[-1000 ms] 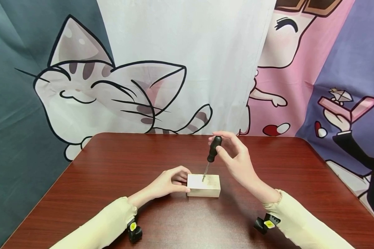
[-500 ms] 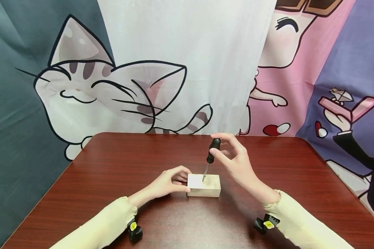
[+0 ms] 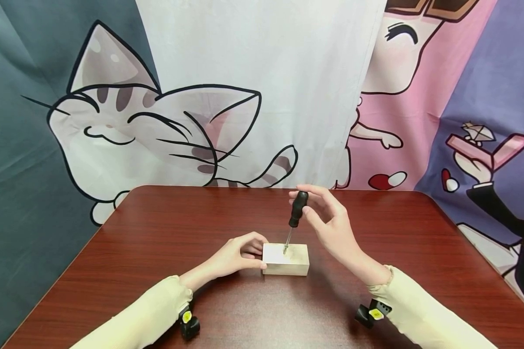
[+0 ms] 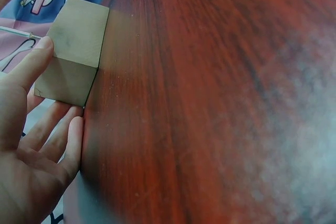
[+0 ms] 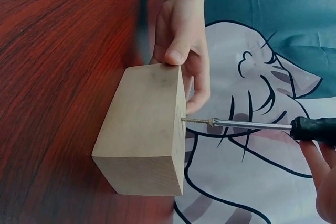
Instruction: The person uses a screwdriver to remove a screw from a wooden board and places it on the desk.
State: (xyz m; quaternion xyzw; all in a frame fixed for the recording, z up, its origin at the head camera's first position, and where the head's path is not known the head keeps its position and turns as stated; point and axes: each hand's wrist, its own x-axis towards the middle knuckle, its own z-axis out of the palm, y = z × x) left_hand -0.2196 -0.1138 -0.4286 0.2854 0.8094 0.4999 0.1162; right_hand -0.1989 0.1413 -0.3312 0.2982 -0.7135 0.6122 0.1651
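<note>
A pale wooden block (image 3: pixel 286 265) lies on the table, its left end gripped by my left hand (image 3: pixel 233 256), thumb at the front corner and fingers behind. From the block's top face stands a brass-coloured screw (image 5: pixel 197 121), partly sunk in; most of its thread shows in the right wrist view. A screwdriver (image 3: pixel 298 208) with a black handle and thin metal shaft meets the screw head, leaning slightly right. My right hand (image 3: pixel 332 220) holds the handle between thumb and fingers near its upper part. In the left wrist view only part of the shaft (image 4: pixel 14 31) shows.
The dark red wooden table (image 3: pixel 166 218) extends around the block on every side. Behind it hangs a printed cloth (image 3: pixel 262 58) with a cartoon cat. Small black cameras (image 3: pixel 189 325) are strapped at both sleeves.
My right thumb swept left across the handle, then came back to its right side. The handle's tilt shifted slightly. The left hand and block have stayed in place.
</note>
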